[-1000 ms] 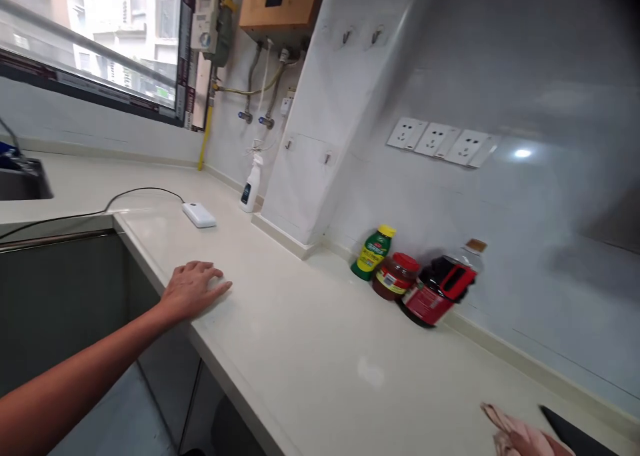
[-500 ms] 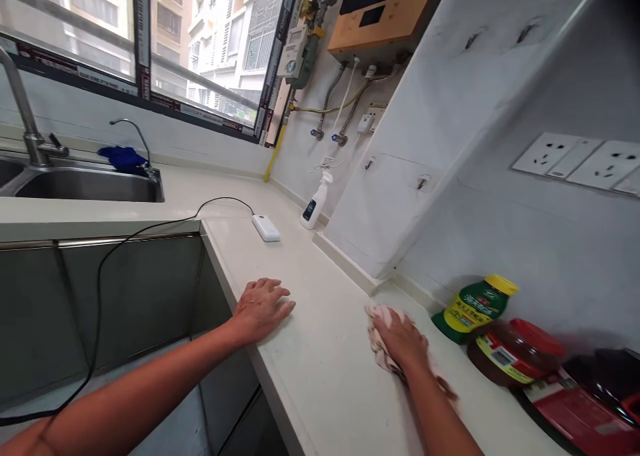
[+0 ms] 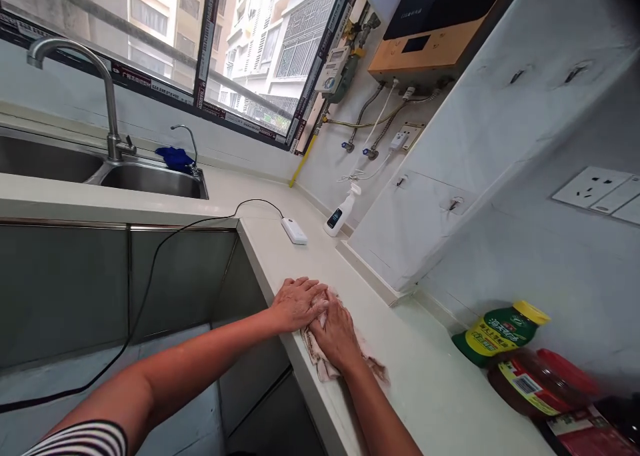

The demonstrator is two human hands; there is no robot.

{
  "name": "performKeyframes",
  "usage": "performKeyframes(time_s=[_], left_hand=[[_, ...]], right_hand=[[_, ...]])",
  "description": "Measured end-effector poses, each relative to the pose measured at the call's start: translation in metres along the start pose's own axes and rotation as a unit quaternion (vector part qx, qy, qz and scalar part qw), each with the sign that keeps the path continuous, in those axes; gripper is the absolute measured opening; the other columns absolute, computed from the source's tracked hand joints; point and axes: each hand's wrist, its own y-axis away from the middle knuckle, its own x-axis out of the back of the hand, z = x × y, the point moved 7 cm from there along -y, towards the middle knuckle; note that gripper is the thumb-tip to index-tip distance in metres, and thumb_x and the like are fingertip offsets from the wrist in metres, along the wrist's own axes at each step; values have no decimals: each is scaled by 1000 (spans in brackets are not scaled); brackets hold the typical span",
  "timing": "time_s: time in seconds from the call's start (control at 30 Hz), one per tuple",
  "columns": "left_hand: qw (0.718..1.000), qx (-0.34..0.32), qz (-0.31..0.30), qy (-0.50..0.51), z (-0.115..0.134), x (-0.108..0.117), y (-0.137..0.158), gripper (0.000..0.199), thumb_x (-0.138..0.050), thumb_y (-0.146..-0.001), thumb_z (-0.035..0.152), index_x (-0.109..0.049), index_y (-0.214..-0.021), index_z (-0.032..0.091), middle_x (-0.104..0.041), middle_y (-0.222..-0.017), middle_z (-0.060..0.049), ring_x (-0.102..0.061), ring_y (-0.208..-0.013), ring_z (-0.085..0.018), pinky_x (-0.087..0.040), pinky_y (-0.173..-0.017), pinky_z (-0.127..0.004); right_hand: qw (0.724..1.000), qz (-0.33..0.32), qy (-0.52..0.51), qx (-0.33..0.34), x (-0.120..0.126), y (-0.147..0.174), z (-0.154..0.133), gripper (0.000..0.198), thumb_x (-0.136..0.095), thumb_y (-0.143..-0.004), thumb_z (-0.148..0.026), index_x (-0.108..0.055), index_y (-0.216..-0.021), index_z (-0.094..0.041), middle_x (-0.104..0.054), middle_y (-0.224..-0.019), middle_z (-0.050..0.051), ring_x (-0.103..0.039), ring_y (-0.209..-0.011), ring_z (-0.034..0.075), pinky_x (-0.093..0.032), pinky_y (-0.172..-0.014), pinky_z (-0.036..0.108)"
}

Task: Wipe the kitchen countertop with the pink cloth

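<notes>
A crumpled light cloth (image 3: 317, 355) with brownish patches lies on the white countertop (image 3: 415, 383), near its front edge. My right hand (image 3: 336, 333) is pressed down over the cloth, its fingers closed on the fabric. Beside it, my left hand (image 3: 299, 303) rests palm down with its fingers stretched out. Its fingertips meet the cloth and the right hand's fingers; whether they bear on the cloth I cannot tell.
Farther back are a white power bank (image 3: 294, 231) with a black cable (image 3: 155, 263) and a white spray bottle (image 3: 343, 211). A green-yellow bottle (image 3: 495, 333) and red-lidded jar (image 3: 537, 383) stand right. A sink (image 3: 155, 179) is at the left; a wall column (image 3: 400, 243) juts out.
My right hand has drawn the cloth left toward the counter's front edge, until it meets my left hand. The view has turned somewhat left.
</notes>
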Motion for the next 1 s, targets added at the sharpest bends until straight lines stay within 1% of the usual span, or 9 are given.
performKeyframes(time_s=[0.2,0.33,0.43,0.5,0.57,0.63,0.7,0.87,1.0], left_hand=[[995,21,-2,92,4,-2,4,13,-75,-80,37,-73,-90,29,-73,-103,-8,-54,-123,-33,-19,-121,-50],[984,44,15,172,14,-7,-10,12,-77,-76,19,-71,-84,25,-68,-104,-12,-47,-133,-35,-23,-119,-51],[962,74,9,261,26,-23,-33,18,-76,-73,8,-71,-82,23,-67,-110,-12,-44,-137,-32,-30,-118,-46],[938,111,1,327,33,-43,-47,12,-73,-80,10,-71,-83,21,-66,-112,-11,-49,-131,-29,-39,-113,-41],[904,165,-9,395,35,-70,-55,5,-68,-90,20,-71,-94,18,-66,-113,-10,-58,-118,-25,-48,-103,-41],[858,230,-22,458,33,-99,-54,22,-65,-97,33,-67,-109,16,-65,-113,-8,-63,-103,-22,-55,-92,-41],[809,289,-31,511,28,-123,-44,31,-61,-100,42,-62,-116,15,-65,-110,-7,-65,-92,-19,-57,-81,-38],[719,357,-17,597,11,-132,-18,20,-45,-100,35,-53,-95,18,-61,-98,-8,-65,-78,-18,-54,-67,-31],[714,344,-8,609,6,-104,-15,22,-39,-100,36,-50,-91,19,-61,-93,-8,-66,-77,-19,-53,-68,-31]], right_hand=[[981,67,-182,-22,23,34,9,79,-61,-80,-54,-43,-144,-12,-39,-156,23,-35,-148,33,-26,-126,54],[970,42,-226,-75,35,63,30,68,-67,-78,-49,-51,-137,-20,-48,-148,15,-44,-141,31,-27,-126,52],[941,93,-296,-133,54,79,41,61,-74,-72,-52,-60,-124,-22,-56,-140,12,-49,-136,30,-32,-124,49],[884,139,-397,-202,62,87,49,62,-79,-68,-53,-61,-119,-23,-62,-132,9,-57,-128,28,-42,-118,46],[798,174,-518,-254,63,93,52,62,-82,-68,-52,-59,-118,-24,-67,-123,7,-65,-117,25,-51,-110,41],[713,193,-612,-282,58,98,52,50,-78,-74,-46,-57,-114,-24,-71,-109,4,-70,-106,20,-56,-102,35],[663,201,-652,-308,50,102,54,34,-71,-79,-36,-56,-106,-23,-72,-97,3,-72,-99,17,-59,-98,32],[657,184,-654,-327,37,104,59,26,-67,-80,-28,-55,-102,-19,-73,-105,12,-72,-106,20,-60,-97,30],[664,182,-648,-325,35,106,56,30,-70,-79,-28,-57,-104,-18,-74,-105,12,-73,-103,21,-61,-93,27]])
